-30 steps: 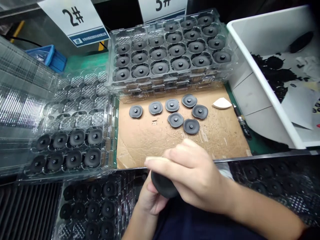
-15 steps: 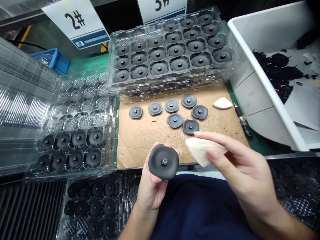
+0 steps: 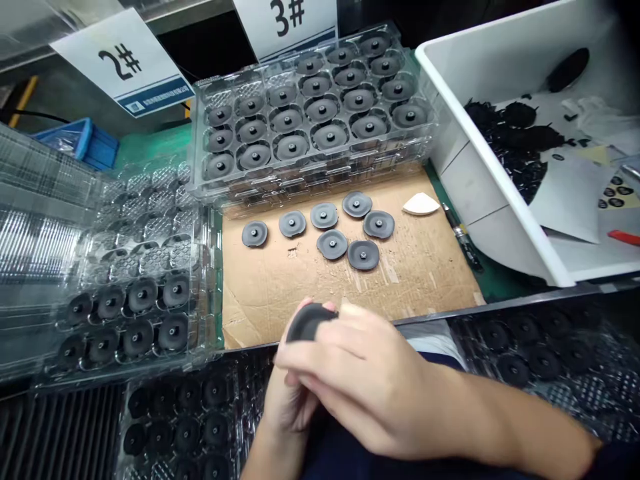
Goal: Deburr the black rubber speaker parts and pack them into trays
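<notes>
My left hand [image 3: 287,403] grips a black rubber disc [image 3: 306,321] just in front of the cardboard sheet [image 3: 425,267]. My right hand [image 3: 365,377] lies over the disc and over most of the left hand, fingers curled, with a bit of a pale wedge-shaped piece [image 3: 351,309] showing at its top edge. Several more grey discs [image 3: 333,244] lie loose on the cardboard behind my hands.
A stack of clear trays [image 3: 313,113] filled with discs stands at the back under signs 2# and 3#. Another clear tray [image 3: 125,313] on the left is partly filled. A white bin [image 3: 480,167] with black scraps is on the right. A second pale wedge [image 3: 421,204] and a pen [image 3: 463,237] lie by it.
My right hand, which was held apart to the right with the pale piece, has come back over the disc and covers it. The view has shifted slightly.
</notes>
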A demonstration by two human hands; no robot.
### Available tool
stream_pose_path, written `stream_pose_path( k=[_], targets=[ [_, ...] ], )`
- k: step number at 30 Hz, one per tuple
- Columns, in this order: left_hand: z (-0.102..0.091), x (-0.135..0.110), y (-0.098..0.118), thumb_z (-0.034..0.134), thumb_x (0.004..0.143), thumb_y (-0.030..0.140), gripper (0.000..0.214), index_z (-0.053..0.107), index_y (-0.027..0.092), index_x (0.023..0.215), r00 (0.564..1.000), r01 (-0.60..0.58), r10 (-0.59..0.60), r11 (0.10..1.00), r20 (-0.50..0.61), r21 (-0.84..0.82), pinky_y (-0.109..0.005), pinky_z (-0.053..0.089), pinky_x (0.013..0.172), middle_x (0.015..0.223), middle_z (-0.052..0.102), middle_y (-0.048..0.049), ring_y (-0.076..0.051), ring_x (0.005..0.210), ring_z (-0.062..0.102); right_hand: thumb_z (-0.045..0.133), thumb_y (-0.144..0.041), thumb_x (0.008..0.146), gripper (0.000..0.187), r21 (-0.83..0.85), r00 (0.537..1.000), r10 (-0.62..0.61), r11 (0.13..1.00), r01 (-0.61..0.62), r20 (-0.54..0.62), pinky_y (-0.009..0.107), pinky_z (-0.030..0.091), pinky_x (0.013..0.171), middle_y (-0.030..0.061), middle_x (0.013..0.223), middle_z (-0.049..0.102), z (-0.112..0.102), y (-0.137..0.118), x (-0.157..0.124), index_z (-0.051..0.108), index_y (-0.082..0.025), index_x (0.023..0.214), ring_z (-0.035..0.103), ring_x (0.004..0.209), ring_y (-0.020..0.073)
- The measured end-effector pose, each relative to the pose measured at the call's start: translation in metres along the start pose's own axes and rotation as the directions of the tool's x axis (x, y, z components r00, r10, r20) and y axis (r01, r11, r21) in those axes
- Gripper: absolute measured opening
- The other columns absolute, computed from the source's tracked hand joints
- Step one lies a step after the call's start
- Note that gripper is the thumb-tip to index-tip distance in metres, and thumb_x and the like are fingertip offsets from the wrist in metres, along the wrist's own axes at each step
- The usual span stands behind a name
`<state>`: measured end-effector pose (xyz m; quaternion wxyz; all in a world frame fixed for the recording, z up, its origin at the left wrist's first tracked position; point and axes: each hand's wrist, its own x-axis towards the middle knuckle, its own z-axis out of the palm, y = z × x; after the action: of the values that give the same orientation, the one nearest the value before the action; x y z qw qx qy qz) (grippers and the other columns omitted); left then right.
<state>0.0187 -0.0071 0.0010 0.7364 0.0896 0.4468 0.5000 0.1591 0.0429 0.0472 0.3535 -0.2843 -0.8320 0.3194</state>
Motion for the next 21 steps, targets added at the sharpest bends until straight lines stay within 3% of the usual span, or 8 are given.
stream_pose_path(
  k=[3,5,8,10,11,13,16,21],
  targets=[
    [-0.006,0.001,0.001,0.085,0.047,0.038,0.061,0.066,0.033,0.106,0.995,-0.018,0.024,0.998,0.093,-0.067,-0.025,0.047,0.093,0.111,0.07,0.003,-0.018,0.105,0.062,0.044,-0.011,0.089,0.022,0.042,0.981,0.136,0.989,-0.143,0.139,0.026,0.036,0.065,0.0018,0.08,0.065,-0.012,0.0,-0.012,0.063,-0.012,0.1,0.053,0.068,0.0115],
    [-0.009,0.003,0.0,0.083,0.051,0.037,0.055,0.068,0.031,0.103,0.989,-0.011,0.028,0.994,0.148,-0.11,-0.021,0.048,0.09,0.105,0.072,0.0031,-0.016,0.103,0.063,0.042,-0.011,0.09,0.023,-0.098,0.968,0.239,0.968,-0.232,0.07,0.028,0.033,0.061,0.0015,0.075,0.063,-0.018,0.0,-0.012,0.064,-0.013,0.099,0.05,0.062,0.0123],
    [-0.008,0.005,0.0,0.08,0.058,0.038,0.037,0.072,0.028,0.093,0.983,0.022,0.002,0.991,0.185,-0.132,-0.022,0.046,0.094,0.093,0.073,0.0041,-0.017,0.106,0.062,0.036,-0.012,0.092,0.032,-0.281,0.996,0.077,0.956,-0.089,-0.052,0.031,0.029,0.059,0.0017,0.066,0.059,-0.018,0.006,0.0,0.068,-0.016,0.096,0.046,0.059,0.015],
    [-0.008,0.003,0.004,0.078,0.061,0.037,0.033,0.072,0.027,0.092,0.978,0.053,-0.031,0.993,0.205,-0.105,-0.024,0.047,0.094,0.092,0.073,0.003,-0.018,0.104,0.063,0.035,-0.013,0.092,0.034,-0.213,0.998,-0.046,0.976,0.036,-0.041,0.03,0.032,0.061,0.0017,0.069,0.061,-0.016,0.017,0.009,0.069,-0.018,0.097,0.05,0.063,0.0149],
    [-0.008,0.002,0.007,0.079,0.06,0.037,0.038,0.071,0.029,0.096,0.975,0.069,-0.047,0.993,0.216,-0.096,-0.025,0.049,0.091,0.097,0.073,0.0018,-0.018,0.102,0.064,0.038,-0.013,0.092,0.032,-0.138,0.998,-0.03,0.99,0.023,-0.05,0.029,0.036,0.064,0.0018,0.074,0.064,-0.014,0.024,0.011,0.068,-0.019,0.1,0.053,0.067,0.0143],
    [-0.01,-0.002,0.014,0.08,0.057,0.04,0.051,0.067,0.033,0.106,0.972,0.092,-0.067,0.991,0.227,-0.098,-0.024,0.052,0.085,0.113,0.069,-0.0007,-0.02,0.1,0.066,0.043,-0.014,0.092,0.026,-0.015,0.982,0.16,0.987,-0.162,-0.103,0.026,0.041,0.069,0.0033,0.087,0.066,-0.006,0.04,0.006,0.065,-0.017,0.105,0.057,0.077,0.013],
    [-0.016,-0.006,0.019,0.08,0.057,0.041,0.055,0.064,0.038,0.11,0.973,0.077,-0.043,0.987,0.226,-0.143,-0.022,0.052,0.083,0.126,0.062,-0.0012,-0.022,0.104,0.065,0.044,-0.019,0.092,0.025,0.036,0.895,0.434,0.901,-0.433,-0.106,0.026,0.045,0.077,0.006,0.098,0.066,0.019,0.06,-0.021,0.062,-0.017,0.11,0.06,0.088,0.0149],
    [-0.023,-0.007,0.018,0.08,0.055,0.041,0.053,0.066,0.037,0.106,0.984,0.094,-0.063,0.978,0.166,-0.187,-0.023,0.052,0.084,0.115,0.069,0.0024,-0.02,0.101,0.066,0.047,-0.02,0.089,0.024,0.033,0.858,0.501,0.861,-0.508,0.116,0.031,0.05,0.073,0.0054,0.091,0.07,0.059,0.076,-0.065,0.064,-0.018,0.105,0.065,0.082,0.0187]
  ],
)
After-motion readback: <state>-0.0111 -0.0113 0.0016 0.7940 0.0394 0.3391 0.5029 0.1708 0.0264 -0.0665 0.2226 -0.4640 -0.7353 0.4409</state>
